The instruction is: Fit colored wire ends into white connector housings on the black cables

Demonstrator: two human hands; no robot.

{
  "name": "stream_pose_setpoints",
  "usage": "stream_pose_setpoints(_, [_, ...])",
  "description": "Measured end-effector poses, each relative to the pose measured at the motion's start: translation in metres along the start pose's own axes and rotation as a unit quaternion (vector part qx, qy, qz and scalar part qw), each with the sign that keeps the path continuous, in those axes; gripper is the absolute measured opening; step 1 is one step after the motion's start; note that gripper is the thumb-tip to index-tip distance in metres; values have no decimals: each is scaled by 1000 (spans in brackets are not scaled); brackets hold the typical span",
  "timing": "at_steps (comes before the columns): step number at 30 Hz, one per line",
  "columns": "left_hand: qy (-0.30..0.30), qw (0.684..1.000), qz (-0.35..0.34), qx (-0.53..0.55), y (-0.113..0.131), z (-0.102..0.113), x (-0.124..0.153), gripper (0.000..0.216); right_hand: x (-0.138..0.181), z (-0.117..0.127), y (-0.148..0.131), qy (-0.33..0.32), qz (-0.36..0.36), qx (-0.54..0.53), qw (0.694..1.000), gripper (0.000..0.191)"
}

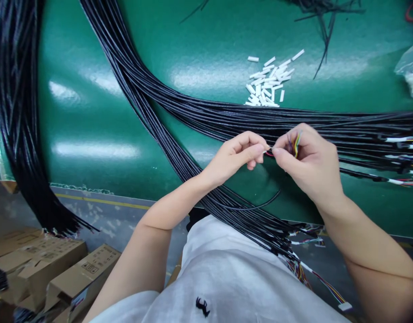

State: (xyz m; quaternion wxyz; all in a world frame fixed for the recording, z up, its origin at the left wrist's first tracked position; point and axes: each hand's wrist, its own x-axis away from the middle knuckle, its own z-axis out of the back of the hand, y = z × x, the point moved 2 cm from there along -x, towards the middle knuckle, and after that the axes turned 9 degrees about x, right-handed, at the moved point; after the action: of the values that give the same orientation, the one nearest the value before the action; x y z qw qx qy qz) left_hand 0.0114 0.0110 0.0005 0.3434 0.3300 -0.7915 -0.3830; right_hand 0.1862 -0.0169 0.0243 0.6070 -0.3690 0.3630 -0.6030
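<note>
At far left, a thick bundle of black cables (16,89) hangs over the edge of the green table (75,134). The left hand (238,154) reaches in with curled fingers, its thumb and forefinger pinched on a small white piece (266,151) (too small to make out fully), a red strand (269,154) showing beside it. White tubes (268,83) lie scattered beyond. Farther right, thin coloured wires (296,144), yellow and purple among them, bend up within the curled right hand (310,166), whose thumb and forefinger close just beside the left fingertips.
</note>
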Motion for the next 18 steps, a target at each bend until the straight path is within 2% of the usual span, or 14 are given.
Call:
stream_pose_setpoints(3, [-22, 997, 42, 59, -4, 3, 0, 36, 5, 2, -2, 59, 51, 0, 997, 18])
stream_pose_setpoints(8, [-14, 993, 61, 95, -5, 5, -1, 37, 8, -3, -3, 57, 170, 77, 981, 20])
stream_pose_setpoints(11, [-5, 993, 62, 96, -5, 5, -1, 36, 6, -5, 1, 96, 188, 116, 971, 22])
stream_pose_setpoints(18, [-12, 996, 30, 80, -6, 5, -1, 31, 4, -6, 3, 92, 188, 156, 965, 20])
